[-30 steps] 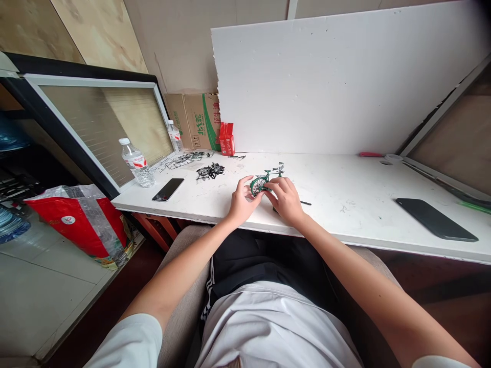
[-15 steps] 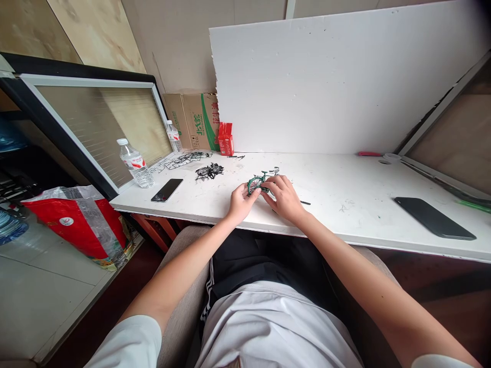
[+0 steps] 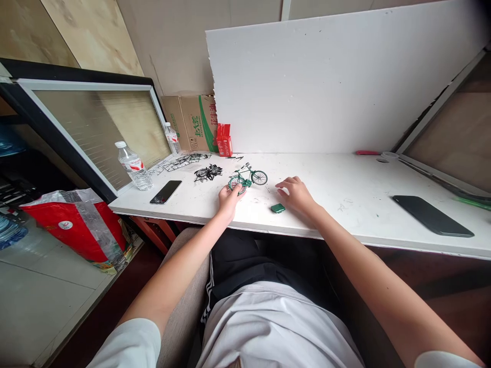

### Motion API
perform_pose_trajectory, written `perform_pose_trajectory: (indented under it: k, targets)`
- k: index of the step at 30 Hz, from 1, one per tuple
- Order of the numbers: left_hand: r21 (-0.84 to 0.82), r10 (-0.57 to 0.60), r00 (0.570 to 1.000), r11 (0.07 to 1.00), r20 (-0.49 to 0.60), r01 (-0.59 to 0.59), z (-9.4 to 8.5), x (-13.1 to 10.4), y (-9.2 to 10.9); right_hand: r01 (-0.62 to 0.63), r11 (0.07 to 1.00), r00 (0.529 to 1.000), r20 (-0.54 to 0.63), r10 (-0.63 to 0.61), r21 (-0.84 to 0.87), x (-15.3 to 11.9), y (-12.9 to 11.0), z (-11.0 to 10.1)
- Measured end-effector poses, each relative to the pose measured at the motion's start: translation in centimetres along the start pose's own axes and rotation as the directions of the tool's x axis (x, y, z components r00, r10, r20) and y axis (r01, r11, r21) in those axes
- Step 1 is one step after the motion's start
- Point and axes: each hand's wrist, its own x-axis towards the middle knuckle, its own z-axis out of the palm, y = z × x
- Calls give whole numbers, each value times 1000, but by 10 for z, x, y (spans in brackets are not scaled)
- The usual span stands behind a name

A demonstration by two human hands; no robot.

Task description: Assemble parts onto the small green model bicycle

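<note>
A small green model bicycle (image 3: pixel 251 178) is held by its rear wheel in my left hand (image 3: pixel 227 199), its front wheel pointing right. My right hand (image 3: pixel 294 192) is off the bicycle, to its right, just above the white table; thumb and fingers are a little apart with nothing seen between them. Below its fingertips lies a small dark green piece (image 3: pixel 278 208). Behind my left hand, a tangle of black parts (image 3: pixel 208 173) rests on the table, and thin black part frames (image 3: pixel 186 161) lie farther back.
On the left stand two water bottles (image 3: pixel 134 166) (image 3: pixel 172 139) and a dark phone (image 3: pixel 166 191). A red box (image 3: pixel 224 140) and a carton (image 3: pixel 194 122) are at the back. Another black phone (image 3: pixel 432 215) and a red-handled tool (image 3: pixel 367 152) lie on the right of the table (image 3: pixel 326 171).
My left hand has moved slightly left with the bicycle. My right hand has let go of the bicycle and moved right. The green piece now shows on the table.
</note>
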Motion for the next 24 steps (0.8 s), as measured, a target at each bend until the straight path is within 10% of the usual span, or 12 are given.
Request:
perform_pose_trajectory:
  k: [24]
  targets:
    - [214,53,980,972,191,-95,1,-3,-11,-17,936,982,168,81,-352,0,1,6]
